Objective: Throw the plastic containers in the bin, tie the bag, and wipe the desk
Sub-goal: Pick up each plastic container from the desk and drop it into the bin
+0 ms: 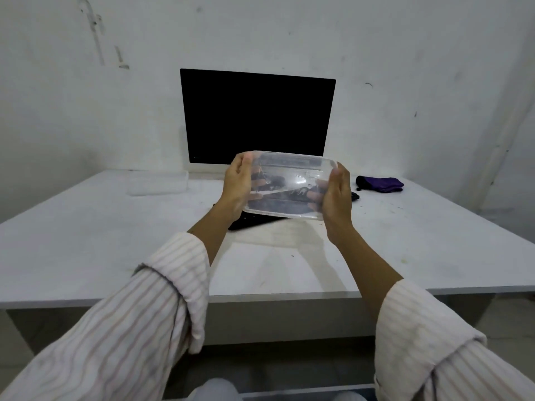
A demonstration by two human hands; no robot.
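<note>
A clear plastic container [289, 183] is held up above the desk, tilted toward me. My left hand [236, 186] grips its left end, thumb over the rim and fingers behind it. My right hand [335, 198] grips its right end the same way. A second clear plastic container [157, 183] lies flat on the white desk [86, 241] at the back left. No bin or bag is in view.
A black monitor [257, 117] stands at the back of the desk against the wall. A black keyboard [254, 219] lies under the held container. A purple cloth [380, 184] sits at the back right. Stains mark the desk top.
</note>
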